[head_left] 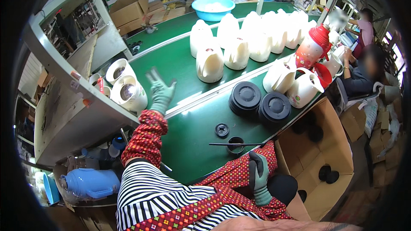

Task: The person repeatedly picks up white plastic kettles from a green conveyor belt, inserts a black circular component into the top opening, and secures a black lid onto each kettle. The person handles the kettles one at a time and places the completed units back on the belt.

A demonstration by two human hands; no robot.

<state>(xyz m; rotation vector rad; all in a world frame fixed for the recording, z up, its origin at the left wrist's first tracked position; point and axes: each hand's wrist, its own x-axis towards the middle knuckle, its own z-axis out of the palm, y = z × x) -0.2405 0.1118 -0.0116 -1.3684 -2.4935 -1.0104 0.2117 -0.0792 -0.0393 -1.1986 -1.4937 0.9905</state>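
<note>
My left hand point(161, 93), in a grey-green glove, reaches over the green conveyor with its fingers spread and nothing in it. Nearest to it are the white flask bodies point(129, 94) at the left, their round tops showing, and a row of white flasks point(209, 65) to the right. Above my lap, beside the cardboard box, my right hand point(259, 177) has its gloved fingers curled closed; whatever they hold, if anything, is hidden. Just beyond it a thin black rod point(220, 144) lies across a small dark cup point(235, 149). A small black cap point(221, 130) sits nearby.
Stacked black discs point(245, 97) stand on the near belt beside white jugs point(304, 89) and a red flask point(313, 47). An open cardboard box point(329, 145) at the right holds black round parts. A blue basin point(213, 8) stands behind. Co-workers point(364, 75) sit at the right.
</note>
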